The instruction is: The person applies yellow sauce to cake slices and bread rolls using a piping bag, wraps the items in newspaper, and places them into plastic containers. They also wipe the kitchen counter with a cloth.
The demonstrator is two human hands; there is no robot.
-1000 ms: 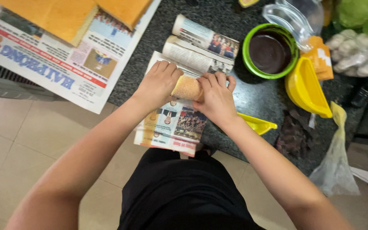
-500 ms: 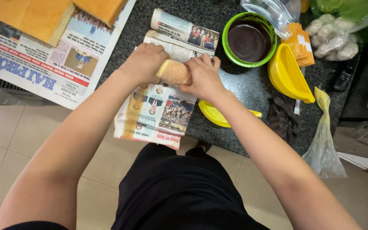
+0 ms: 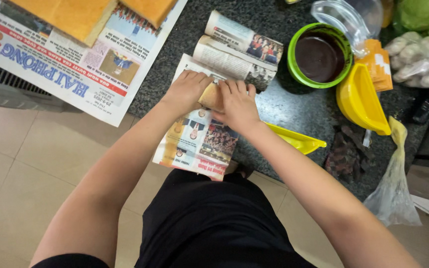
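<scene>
While both hands press down together, a small tan roll of soft cake lies between them on a sheet of printed newspaper at the front edge of the dark speckled stone desk. The roll's long axis seems to run from 10 o'clock to 4 o'clock, though most of it is hidden. The left hand curls its fingers over the roll's left end. The right hand lays its fingers over the right end, gripping it too.

At 12 o'clock from the roll, two rolled bundles of newspaper lie side by side, very near the fingertips. At 2 o'clock sits a green round bowl of dark brown sauce, with a clear plastic lid leaning on it. At 3 o'clock are two yellow plastic scoops, one partly under the right arm. At 10 o'clock, big flat yellow sponge cake slabs rest on a spread-out newspaper. A crumpled clear plastic bag lies at 4 o'clock.
</scene>
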